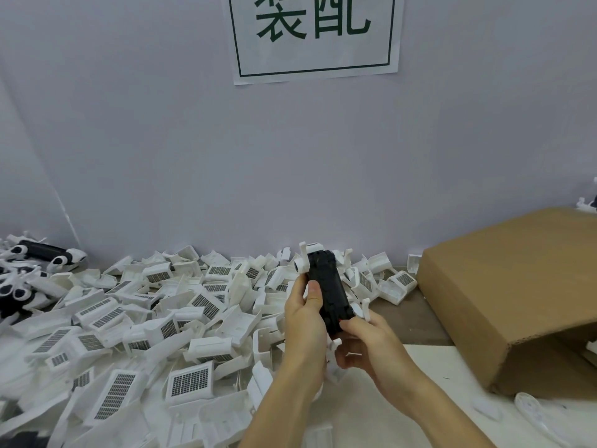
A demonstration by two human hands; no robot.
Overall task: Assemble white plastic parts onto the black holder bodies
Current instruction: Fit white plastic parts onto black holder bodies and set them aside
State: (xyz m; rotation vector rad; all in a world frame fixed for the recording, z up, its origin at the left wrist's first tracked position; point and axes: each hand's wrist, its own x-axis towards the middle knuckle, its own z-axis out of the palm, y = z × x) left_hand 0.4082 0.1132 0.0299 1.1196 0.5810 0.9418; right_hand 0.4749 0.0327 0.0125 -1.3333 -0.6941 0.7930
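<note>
A black holder body [328,286] is held upright above the table, tilted slightly left at its top. A white plastic part [307,258] sits on its upper end. My left hand [305,318] grips the body's left side, thumb across its front. My right hand [365,344] grips the lower end, where another white plastic part [363,310] shows beside and under the fingers. How far that lower part is seated is hidden by the hand.
A large heap of loose white parts [155,321] with dark grilles covers the table's left and middle. Finished black-and-white holders [42,253] lie at the far left. A tipped cardboard box [517,292] stands at the right, with white pieces [529,405] in front of it. A wall with a paper sign [315,37] stands behind.
</note>
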